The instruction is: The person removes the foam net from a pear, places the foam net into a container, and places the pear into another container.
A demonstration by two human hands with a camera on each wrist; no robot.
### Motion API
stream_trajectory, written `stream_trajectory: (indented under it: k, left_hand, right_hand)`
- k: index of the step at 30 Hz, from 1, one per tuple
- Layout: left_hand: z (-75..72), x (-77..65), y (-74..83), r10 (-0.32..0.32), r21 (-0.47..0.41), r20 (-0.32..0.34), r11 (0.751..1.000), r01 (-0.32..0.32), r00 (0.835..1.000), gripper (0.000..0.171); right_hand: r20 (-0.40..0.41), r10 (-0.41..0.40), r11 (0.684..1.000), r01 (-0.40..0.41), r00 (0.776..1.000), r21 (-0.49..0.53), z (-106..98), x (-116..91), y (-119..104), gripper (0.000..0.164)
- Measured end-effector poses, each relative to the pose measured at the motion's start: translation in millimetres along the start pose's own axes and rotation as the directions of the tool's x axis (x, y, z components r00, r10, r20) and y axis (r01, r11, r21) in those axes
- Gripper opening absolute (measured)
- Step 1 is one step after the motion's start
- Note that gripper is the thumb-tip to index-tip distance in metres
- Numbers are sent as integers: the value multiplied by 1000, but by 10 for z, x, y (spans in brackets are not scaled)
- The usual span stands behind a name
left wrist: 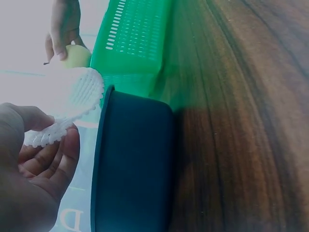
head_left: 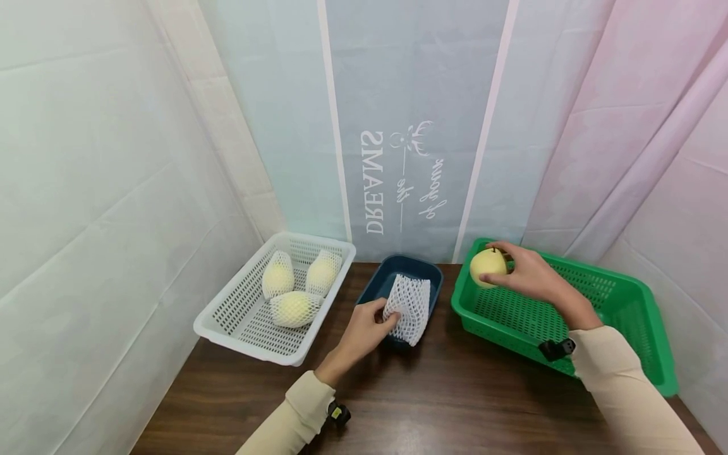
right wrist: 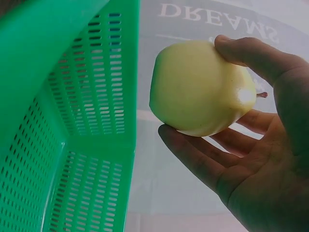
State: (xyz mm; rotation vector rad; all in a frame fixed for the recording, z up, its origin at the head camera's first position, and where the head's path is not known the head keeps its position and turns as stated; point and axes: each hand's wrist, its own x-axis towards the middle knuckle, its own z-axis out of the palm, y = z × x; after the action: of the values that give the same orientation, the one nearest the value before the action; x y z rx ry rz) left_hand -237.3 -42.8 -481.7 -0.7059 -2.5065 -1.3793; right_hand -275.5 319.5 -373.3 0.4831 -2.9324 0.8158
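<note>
My right hand (head_left: 527, 273) grips a pale yellow pear (head_left: 488, 268) between thumb and fingers, over the left end of the green basket (head_left: 654, 316). In the right wrist view the pear (right wrist: 198, 89) has its stem toward the palm and stands beside the basket's wall. My left hand (head_left: 366, 328) pinches the edge of a white foam net sleeve (head_left: 411, 306) over the dark blue tray (head_left: 392, 265). The sleeve (left wrist: 79, 92) looks hollow, with its mouth spread in the left wrist view.
On the left stands a white basket (head_left: 244, 347) with three pears (head_left: 296, 308) in foam nets. All three containers stand on a dark wooden table (head_left: 443, 404). A printed cloth (head_left: 418, 76) hangs behind, with pale cloth walls at both sides.
</note>
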Motion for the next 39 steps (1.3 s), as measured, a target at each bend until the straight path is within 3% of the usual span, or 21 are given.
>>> stream_trajectory:
  k: [22, 33, 39]
  left_hand:
    - [5, 221, -12, -118, -23, 14, 993, 118, 993, 13]
    - [-2, 349, -20, -152, -5, 14, 988, 152, 988, 23]
    - [8, 408, -41, -174, -24, 26, 984, 174, 984, 15]
  right_hand:
    - [20, 48, 998, -48, 999, -35, -78, 121, 326, 84]
    - [51, 62, 997, -59, 997, -42, -77, 203, 436, 87]
    - [60, 64, 997, -61, 996, -42, -59, 253, 500, 86]
